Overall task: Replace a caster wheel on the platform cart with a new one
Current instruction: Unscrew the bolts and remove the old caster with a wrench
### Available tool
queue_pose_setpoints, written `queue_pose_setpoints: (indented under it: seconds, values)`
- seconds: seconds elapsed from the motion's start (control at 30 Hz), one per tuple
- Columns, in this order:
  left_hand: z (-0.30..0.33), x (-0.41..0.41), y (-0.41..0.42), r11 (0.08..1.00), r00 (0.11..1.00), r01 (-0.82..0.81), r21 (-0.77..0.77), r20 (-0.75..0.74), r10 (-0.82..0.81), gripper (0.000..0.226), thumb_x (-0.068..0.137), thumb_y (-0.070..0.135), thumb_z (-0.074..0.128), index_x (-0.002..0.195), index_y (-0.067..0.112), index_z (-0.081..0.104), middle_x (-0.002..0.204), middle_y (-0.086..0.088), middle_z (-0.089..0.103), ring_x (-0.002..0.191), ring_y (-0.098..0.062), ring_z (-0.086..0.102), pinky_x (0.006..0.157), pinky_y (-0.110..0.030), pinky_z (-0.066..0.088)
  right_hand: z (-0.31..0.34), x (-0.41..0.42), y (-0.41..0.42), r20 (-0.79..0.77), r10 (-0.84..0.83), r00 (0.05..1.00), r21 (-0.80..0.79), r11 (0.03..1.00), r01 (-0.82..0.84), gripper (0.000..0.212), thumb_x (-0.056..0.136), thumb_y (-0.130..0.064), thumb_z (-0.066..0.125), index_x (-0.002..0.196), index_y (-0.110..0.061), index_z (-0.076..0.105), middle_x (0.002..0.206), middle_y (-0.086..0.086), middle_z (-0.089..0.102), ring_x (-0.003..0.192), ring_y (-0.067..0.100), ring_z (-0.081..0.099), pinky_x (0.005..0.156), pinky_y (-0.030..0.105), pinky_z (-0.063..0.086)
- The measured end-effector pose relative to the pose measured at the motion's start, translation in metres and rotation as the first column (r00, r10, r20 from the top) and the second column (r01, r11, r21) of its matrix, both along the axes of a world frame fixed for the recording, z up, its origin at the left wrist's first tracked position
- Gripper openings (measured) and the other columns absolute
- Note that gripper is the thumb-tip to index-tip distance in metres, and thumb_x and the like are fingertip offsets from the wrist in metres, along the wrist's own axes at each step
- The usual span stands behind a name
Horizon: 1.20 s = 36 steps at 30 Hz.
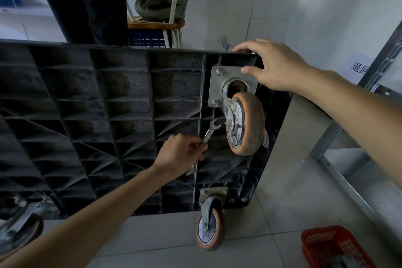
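We have the platform cart tipped on its side, so its black ribbed underside faces us, and the caster wheel we work on sits near the upper right corner of it. Its steel mounting plate lies flat against the plastic, and two bolts show on its left edge, one high and one low; the bolts on the right side we cannot see, because our right hand covers that part. This hand is closed over the top edge of the cart, the thumb pressing on the plate, and it holds no tool. Our left hand is closed around the handle of an open-end wrench, whose open mouth points up toward the lower bolt but is not touching it. We judge that we are in the removing step: the old wheel is on the cart and the nuts look in place. The next move calls for bringing the wrench mouth squarely on the lower nut, while the right hand keeps the cart steady. A second caster rests on the floor tiles below, and a red basket stands at the lower right. On the wall at the right a white paper carries Chinese characters, cut by the edge; the first reads 退. We find no brand mark on the wheel or on the wrench.
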<state>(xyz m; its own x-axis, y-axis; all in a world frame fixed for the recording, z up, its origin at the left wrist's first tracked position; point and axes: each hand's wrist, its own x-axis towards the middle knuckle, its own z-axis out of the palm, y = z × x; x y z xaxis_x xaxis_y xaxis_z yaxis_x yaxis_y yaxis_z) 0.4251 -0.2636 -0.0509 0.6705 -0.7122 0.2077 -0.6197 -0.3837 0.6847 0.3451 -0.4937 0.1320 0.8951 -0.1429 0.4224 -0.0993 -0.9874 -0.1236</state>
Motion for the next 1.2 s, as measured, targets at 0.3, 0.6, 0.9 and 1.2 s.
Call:
queue_pose_setpoints:
  seconds: [0.3,0.6,0.9,1.2]
  values:
    - [0.03,0.003,0.01,0.999,0.999,-0.036,0.01,0.038,0.036,0.025,0.097,0.031,0.063,0.076,0.022,0.074,0.067,0.017,0.072,0.061,0.007,0.065,0.056,-0.011,0.041,0.008,-0.006,0.009,-0.08,-0.054,0.995,-0.166,0.985,0.04,0.05,0.099,-0.035,0.059,0.147,-0.033,0.045,0.141,-0.002,0.055,0.124,0.027,0.053,0.104,0.036,0.034]
    - [0.032,0.004,0.023,0.989,0.994,-0.044,0.144,0.109,0.029,0.032,0.097,0.038,0.062,0.065,0.035,0.065,0.065,0.02,0.07,0.064,0.002,0.065,0.071,-0.033,0.056,0.013,-0.025,0.007,-0.028,-0.037,0.999,-0.253,0.967,0.028,0.063,0.095,-0.045,0.061,0.152,-0.029,0.038,0.157,-0.007,0.04,0.14,0.024,0.042,0.114,0.04,0.027]
    - [0.019,-0.009,0.027,0.958,0.989,-0.049,0.281,0.149,0.007,0.038,0.098,0.041,0.059,0.061,0.03,0.064,0.059,0.012,0.066,0.059,-0.006,0.061,0.056,-0.028,0.044,-0.005,-0.075,-0.003,0.006,-0.05,0.999,-0.19,0.98,0.05,0.06,0.095,-0.045,0.062,0.15,-0.032,0.041,0.154,-0.011,0.041,0.138,0.021,0.044,0.11,0.044,0.036]
    - [-0.024,-0.034,0.017,0.889,0.986,-0.008,0.457,0.15,-0.068,0.032,0.098,0.045,0.056,0.073,0.028,0.065,0.073,0.012,0.07,0.072,-0.011,0.064,0.067,-0.032,0.052,-0.052,-0.143,-0.031,0.01,-0.143,0.99,-0.106,0.984,0.144,0.066,0.094,-0.047,0.06,0.153,-0.03,0.036,0.159,-0.01,0.034,0.142,0.021,0.04,0.113,0.048,0.038]
